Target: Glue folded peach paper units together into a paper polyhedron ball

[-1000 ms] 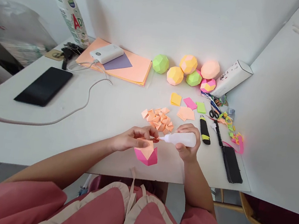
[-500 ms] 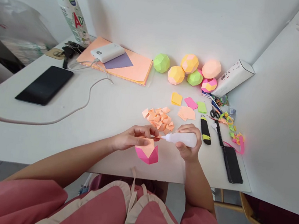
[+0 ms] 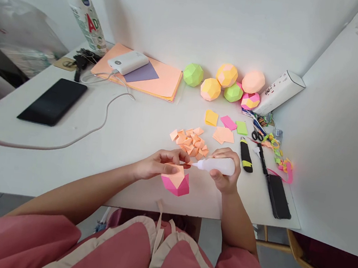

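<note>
My left hand [image 3: 158, 164] is closed on a partly built pink and orange paper model [image 3: 176, 182] at the table's near edge. A small white glue bottle [image 3: 217, 165] lies sideways in my right hand [image 3: 225, 171], which grips it. The bottle's nozzle points left and touches the model's top rim near my left fingertips. Just behind my hands lies a heap of several folded orange paper pieces [image 3: 189, 141].
Several finished paper balls [image 3: 225, 83] sit by the wall, with coloured paper squares [image 3: 225, 127], scissors [image 3: 256, 135], a cutter [image 3: 246, 156] and a black case [image 3: 277, 195] to the right. A phone [image 3: 53, 101], a power bank [image 3: 128, 62] with cable, an orange paper stack [image 3: 159, 82] and a bottle [image 3: 80, 7] are at the left.
Almost nothing differs. Both hands stay in place with the nozzle at the model's rim; the view has shifted very slightly.
</note>
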Demonstrator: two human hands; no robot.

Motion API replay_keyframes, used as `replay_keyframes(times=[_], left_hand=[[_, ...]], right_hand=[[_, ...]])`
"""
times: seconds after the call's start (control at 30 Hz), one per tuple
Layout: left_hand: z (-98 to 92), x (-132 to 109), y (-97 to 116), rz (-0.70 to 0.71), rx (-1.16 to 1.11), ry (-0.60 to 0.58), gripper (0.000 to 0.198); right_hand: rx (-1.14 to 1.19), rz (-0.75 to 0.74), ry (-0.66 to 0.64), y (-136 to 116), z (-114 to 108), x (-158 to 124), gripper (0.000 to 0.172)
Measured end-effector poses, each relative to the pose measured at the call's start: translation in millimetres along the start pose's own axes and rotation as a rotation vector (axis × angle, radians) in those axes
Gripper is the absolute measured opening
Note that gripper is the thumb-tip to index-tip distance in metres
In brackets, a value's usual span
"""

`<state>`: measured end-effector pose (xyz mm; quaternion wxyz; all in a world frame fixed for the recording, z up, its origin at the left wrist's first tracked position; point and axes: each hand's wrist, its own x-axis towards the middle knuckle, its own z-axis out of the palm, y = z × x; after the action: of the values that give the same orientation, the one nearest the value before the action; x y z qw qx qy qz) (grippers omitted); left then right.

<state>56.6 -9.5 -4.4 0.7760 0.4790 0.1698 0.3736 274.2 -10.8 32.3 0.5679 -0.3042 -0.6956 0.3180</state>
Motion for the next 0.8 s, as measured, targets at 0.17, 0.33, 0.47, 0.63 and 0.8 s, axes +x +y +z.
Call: replay_keyframes(times=[0.17,0.33,0.47,0.63,0.8], left_hand=[[-1.0,-0.2,-0.9,0.001,-0.001,0.002,0.019],[-0.3,0.5,0.8,0.013,0.012,-0.011,0.018],[-0.1,0.4,1.5,0.015,0.024,-0.003,0.020],[-0.5,0.2,0.8,0.008,0.025,-0.007,0.021],[0.1,0.9,2.8,0.008,0.030,-0.006,0.021]], right_hand=[[-0.012,0.021,0.013,0.3,2.4,-0.3,0.036],[-0.013,0.054,0.030,-0.3,0.0,1.5,0.031],[-0.038,0.108,0.067,-0.6,-0.5,2.0,0.034],[0.017,0.147,0.084,1.8,1.8,-0.4,0.039],[0.021,0.124,0.108,3.5,1.4,-0.2,0.036]])
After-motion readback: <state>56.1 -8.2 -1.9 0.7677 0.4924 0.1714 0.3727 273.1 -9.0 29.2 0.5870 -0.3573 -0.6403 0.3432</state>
